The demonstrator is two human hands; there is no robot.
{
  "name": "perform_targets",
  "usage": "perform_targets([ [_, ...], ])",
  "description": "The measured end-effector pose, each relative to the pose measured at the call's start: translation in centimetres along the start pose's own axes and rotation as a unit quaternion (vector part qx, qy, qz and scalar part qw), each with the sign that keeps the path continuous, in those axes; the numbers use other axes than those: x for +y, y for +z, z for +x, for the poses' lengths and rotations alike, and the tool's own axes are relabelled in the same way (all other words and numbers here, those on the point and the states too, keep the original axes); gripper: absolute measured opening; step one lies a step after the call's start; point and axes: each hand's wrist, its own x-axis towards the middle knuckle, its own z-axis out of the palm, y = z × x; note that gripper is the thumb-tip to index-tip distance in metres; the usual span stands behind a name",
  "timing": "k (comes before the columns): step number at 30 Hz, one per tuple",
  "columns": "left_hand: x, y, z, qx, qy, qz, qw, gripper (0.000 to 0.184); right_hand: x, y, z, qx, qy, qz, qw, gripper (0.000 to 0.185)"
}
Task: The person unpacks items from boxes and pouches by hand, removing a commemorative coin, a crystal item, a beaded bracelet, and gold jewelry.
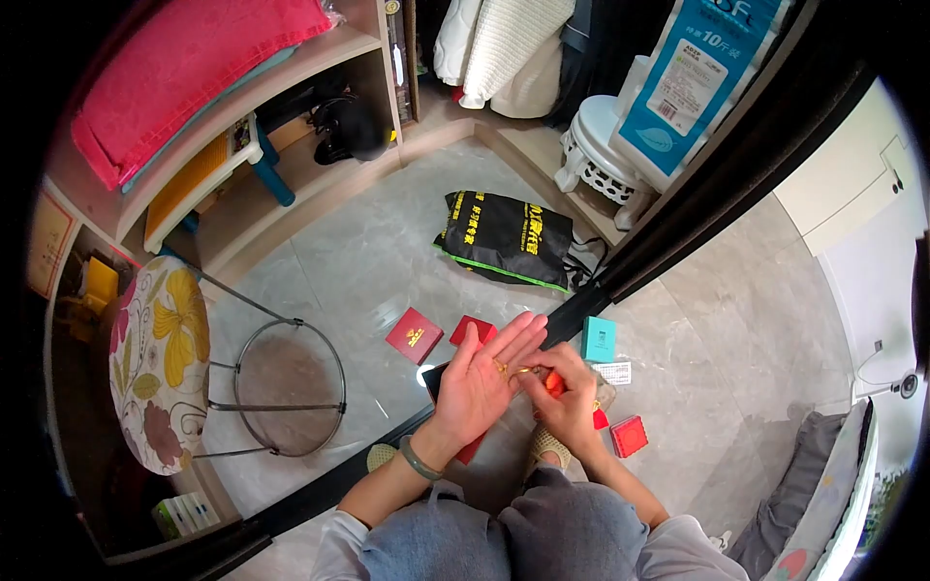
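Note:
My left hand (484,380) is held palm up with its fingers stretched out. A small gold piece (501,367), like a ring, shows at the base of its fingers. Close beside it, my right hand (567,389) pinches a thin gold band (526,370) between thumb and finger. Something orange-red (555,383) shows at the right hand, partly covered by the fingers. Beyond the hands lie a dark red box (415,335) and another red box (474,331), partly hidden by the left hand. Right of them are a teal box (599,339) and a red patterned box (629,437).
A black drawstring bag (509,240) with yellow lettering lies on the tiled floor. A dark door track (407,426) crosses the floor. At left, a flowered stool (160,363) lies on its side. A white stool (605,136) stands far right, near shelving (339,44).

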Motion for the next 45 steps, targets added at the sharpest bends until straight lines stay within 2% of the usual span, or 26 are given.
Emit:
perform_targets([
  [2, -0.1, -0.9, 0.1, 0.019, 0.022, -0.016, 0.999, 0.063, 0.3, 0.0, -0.1, 0.025, 0.018, 0.034, 0.999, 0.015],
  [4, -0.4, -2.9, 0.3, 0.04, 0.047, -0.032, 0.998, 0.06, 0.6, -0.2, -0.3, 0.106, 0.089, 0.108, 0.984, 0.013],
  [5, -0.5, -4.5, 0.6, -0.091, 0.02, -0.164, 0.982, 0.058, 0.5, -0.2, -0.2, 0.111, 0.095, 0.119, 0.982, 0.011],
  [6, -0.1, -4.3, 0.7, -0.219, -0.01, -0.29, 0.931, 0.056, 0.6, -0.1, -0.1, 0.11, 0.094, 0.121, 0.982, 0.011],
  [7, -0.1, -4.1, 0.5, -0.218, -0.009, -0.29, 0.932, 0.056, 0.8, 0.0, -0.3, 0.11, 0.1, 0.124, 0.981, 0.011],
  [9, 0.0, -2.7, 0.1, -0.119, 0.01, -0.287, 0.95, 0.058, 0.9, 0.0, -0.4, 0.107, 0.105, 0.126, 0.981, 0.01],
  [10, 0.0, -2.0, 0.1, -0.119, 0.013, -0.287, 0.95, 0.058, 0.7, 0.0, -0.3, 0.11, 0.116, 0.132, 0.978, 0.01],
  [12, 0.2, -0.9, 0.1, -0.077, 0.061, -0.098, 0.99, 0.058, 0.7, 0.2, -0.4, 0.111, 0.127, 0.14, 0.976, 0.01],
  [13, 0.4, -0.9, 0.0, -0.075, 0.063, -0.096, 0.991, 0.058, 0.9, 0.3, -0.4, 0.116, 0.125, 0.146, 0.975, 0.01],
  [15, 0.9, -0.4, -0.1, -0.139, 0.046, -0.077, 0.986, 0.068, 1.0, 0.2, -0.5, 0.118, 0.14, 0.144, 0.972, 0.009],
  [19, 1.2, 1.7, -0.5, -0.103, 0.048, -0.143, 0.983, 0.076, 1.3, -0.1, -0.5, 0.098, 0.07, 0.109, 0.987, 0.008],
  [21, 1.0, 1.4, -0.3, -0.101, 0.064, -0.089, 0.989, 0.08, 0.3, -0.4, -0.5, 0.079, 0.134, 0.159, 0.975, 0.014],
  [22, 1.0, 1.3, -0.2, -0.101, 0.064, -0.089, 0.989, 0.08, 0.0, -0.4, -0.4, 0.078, 0.134, 0.158, 0.975, 0.014],
  [24, 0.8, 1.2, -0.1, -0.083, 0.077, -0.053, 0.992, 0.08, -0.9, -0.5, 0.1, -0.023, 0.026, 0.137, 0.99, 0.017],
  [25, 0.7, 1.1, -0.1, -0.083, 0.077, -0.054, 0.992, 0.08, -2.2, -0.9, 0.5, -0.083, 0.046, 0.108, 0.99, 0.021],
  [26, 0.6, 1.0, -0.1, -0.08, 0.087, -0.026, 0.993, 0.079, -3.0, -0.7, 0.9, -0.083, 0.047, 0.108, 0.99, 0.021],
  [29, 0.3, 0.9, -0.1, -0.069, 0.099, 0.02, 0.992, 0.078, -3.1, 0.1, 1.3, -0.159, -0.069, 0.008, 0.985, 0.031],
  [32, 0.1, 0.5, -0.1, -0.052, 0.104, 0.032, 0.993, 0.077, -2.6, 0.3, 1.3, -0.173, -0.116, -0.026, 0.978, 0.029],
  [38, -0.1, -0.2, 0.0, -0.029, 0.099, 0.023, 0.994, 0.075, -2.4, 0.7, 0.9, -0.141, -0.078, -0.045, 0.986, 0.026],
  [45, -0.2, -0.3, 0.0, -0.015, 0.085, 0.029, 0.996, 0.073, -1.7, 0.6, 0.9, -0.162, -0.091, -0.034, 0.982, 0.026],
])
